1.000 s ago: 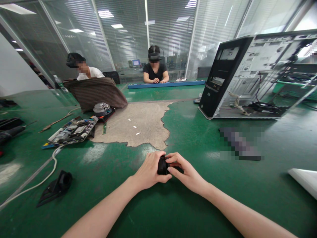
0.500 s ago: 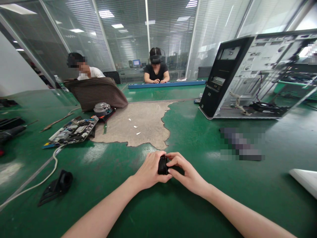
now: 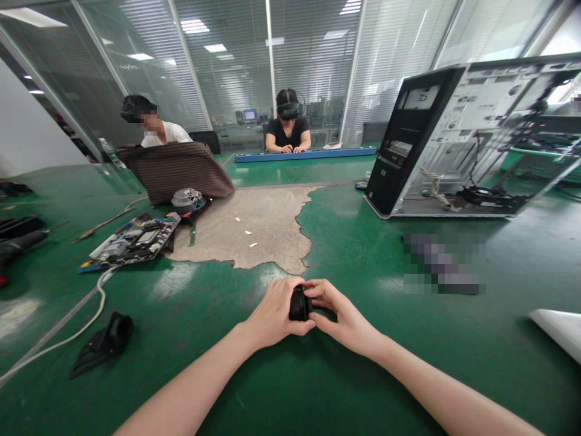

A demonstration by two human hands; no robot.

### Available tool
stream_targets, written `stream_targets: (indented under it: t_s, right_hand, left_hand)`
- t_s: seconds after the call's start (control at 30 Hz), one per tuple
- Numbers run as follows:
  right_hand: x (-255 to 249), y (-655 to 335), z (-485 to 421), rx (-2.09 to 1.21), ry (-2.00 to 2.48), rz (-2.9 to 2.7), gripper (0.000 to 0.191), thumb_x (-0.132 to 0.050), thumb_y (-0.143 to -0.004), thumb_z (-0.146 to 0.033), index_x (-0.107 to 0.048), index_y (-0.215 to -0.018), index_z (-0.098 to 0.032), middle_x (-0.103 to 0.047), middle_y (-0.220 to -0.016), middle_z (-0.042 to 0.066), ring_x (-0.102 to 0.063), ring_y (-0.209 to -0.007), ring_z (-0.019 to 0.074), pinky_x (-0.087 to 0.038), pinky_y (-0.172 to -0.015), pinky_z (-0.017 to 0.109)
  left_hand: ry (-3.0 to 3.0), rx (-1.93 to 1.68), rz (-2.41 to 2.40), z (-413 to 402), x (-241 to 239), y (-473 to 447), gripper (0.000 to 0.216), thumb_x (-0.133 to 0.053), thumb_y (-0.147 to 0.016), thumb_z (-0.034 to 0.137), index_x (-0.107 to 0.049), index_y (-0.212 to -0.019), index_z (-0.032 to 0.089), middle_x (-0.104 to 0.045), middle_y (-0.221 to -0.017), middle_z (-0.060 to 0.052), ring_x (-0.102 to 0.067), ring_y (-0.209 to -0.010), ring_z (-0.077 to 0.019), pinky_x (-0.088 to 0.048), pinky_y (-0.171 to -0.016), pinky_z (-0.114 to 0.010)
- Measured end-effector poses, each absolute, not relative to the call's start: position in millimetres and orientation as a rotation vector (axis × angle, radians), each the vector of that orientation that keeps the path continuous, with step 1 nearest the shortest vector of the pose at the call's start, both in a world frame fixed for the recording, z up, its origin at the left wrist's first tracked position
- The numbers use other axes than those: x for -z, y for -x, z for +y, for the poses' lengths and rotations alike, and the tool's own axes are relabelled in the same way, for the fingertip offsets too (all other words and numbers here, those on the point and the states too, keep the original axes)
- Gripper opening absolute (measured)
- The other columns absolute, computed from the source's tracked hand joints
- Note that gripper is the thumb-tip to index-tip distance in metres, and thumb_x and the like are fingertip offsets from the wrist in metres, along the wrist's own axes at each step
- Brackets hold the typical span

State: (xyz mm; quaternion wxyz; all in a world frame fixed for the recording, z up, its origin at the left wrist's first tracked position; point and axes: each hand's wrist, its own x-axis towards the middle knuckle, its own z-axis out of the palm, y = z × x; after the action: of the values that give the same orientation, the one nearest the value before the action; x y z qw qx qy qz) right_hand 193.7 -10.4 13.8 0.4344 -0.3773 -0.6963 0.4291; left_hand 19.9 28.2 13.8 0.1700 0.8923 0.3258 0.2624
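The tabletop (image 3: 354, 254) is smooth and glossy green, its bare patch (image 3: 272, 209) matt and rough. The computer tower's front panel (image 3: 403, 130) is black plastic, its chassis (image 3: 490, 100) pale metal. The small black part (image 3: 298, 306), half hidden, seems plastic.

Right-hand fingers (image 3: 324, 292) have spread a little — more of the black part (image 3: 298, 304) shows — far person's head (image 3: 287, 103) shifted right.

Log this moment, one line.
left hand: holds small black rounded part; right hand: touching its side; ahead: ragged beige patch on green tabletop
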Motion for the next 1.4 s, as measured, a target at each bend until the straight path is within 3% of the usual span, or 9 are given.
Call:
stream_targets:
  t_s: [0.17,0.37,0.77,0.97,1.2,1.4]
  right_hand:
    - [-12.1,-194.0,-9.0,-1.039,0.950,-1.713,0.010,-0.052,-0.080,-0.019,-0.052,-0.089,-0.022,-0.046,-0.110,0.005,-0.052,-0.101,0.0164,-0.048,-0.086,0.033]
    - [-11.6,-192.3,-7.8,-1.102,1.012,-1.687,0.036,-0.051,-0.080,-0.018,-0.041,-0.115,-0.023,-0.054,-0.107,0.006,-0.054,-0.100,0.0176,-0.047,-0.088,0.038]
    - [-12.0,-194.9,-7.7,-1.056,0.961,-1.706,0.012,-0.050,-0.081,-0.021,-0.053,-0.092,-0.021,-0.047,-0.107,0.005,-0.052,-0.100,0.0155,-0.047,-0.086,0.030]
    - [-12.3,-193.7,-6.7,-1.144,1.010,-1.669,0.027,-0.050,-0.081,-0.019,-0.045,-0.107,-0.023,-0.054,-0.101,0.004,-0.055,-0.097,0.0160,-0.048,-0.085,0.034]
    - [-11.3,-195.9,-7.9,-1.131,0.930,-1.689,0.025,-0.053,-0.078,-0.015,-0.047,-0.101,-0.022,-0.046,-0.108,0.005,-0.050,-0.102,0.0163,-0.046,-0.088,0.033]
    - [-10.5,-195.2,-6.3,-1.157,0.955,-1.665,0.020,-0.050,-0.080,-0.016,-0.047,-0.099,-0.022,-0.050,-0.103,0.003,-0.053,-0.098,0.0154,-0.046,-0.086,0.032]
  left_hand:
    - [-2.528,-0.736,0.952,27.9,-13.8,-20.6,0.058,-0.063,-0.064,0.030,-0.031,-0.111,0.019,-0.049,-0.103,-0.007,-0.049,-0.090,-0.0224,-0.038,-0.078,-0.038]
    - [-2.516,-0.737,0.957,27.7,-13.9,-20.4,0.059,-0.063,-0.064,0.029,-0.031,-0.112,0.020,-0.049,-0.104,-0.007,-0.049,-0.091,-0.0233,-0.038,-0.079,-0.038]
    - [-2.537,-0.714,0.945,28.4,-13.9,-19.7,0.061,-0.064,-0.063,0.031,-0.029,-0.111,0.019,-0.048,-0.103,-0.007,-0.048,-0.090,-0.0224,-0.038,-0.079,-0.038]
    - [-2.536,-0.694,0.951,27.8,-15.2,-19.4,0.061,-0.065,-0.064,0.031,-0.030,-0.112,0.018,-0.048,-0.103,-0.007,-0.047,-0.090,-0.0219,-0.037,-0.080,-0.037]
    - [-2.557,-0.722,0.941,28.3,-12.7,-19.6,0.060,-0.064,-0.065,0.033,-0.029,-0.111,0.018,-0.048,-0.104,-0.007,-0.047,-0.090,-0.0218,-0.037,-0.079,-0.037]
    - [-2.553,-0.706,0.945,29.0,-13.3,-19.5,0.060,-0.064,-0.064,0.031,-0.029,-0.111,0.018,-0.048,-0.102,-0.007,-0.047,-0.089,-0.0219,-0.037,-0.079,-0.037]
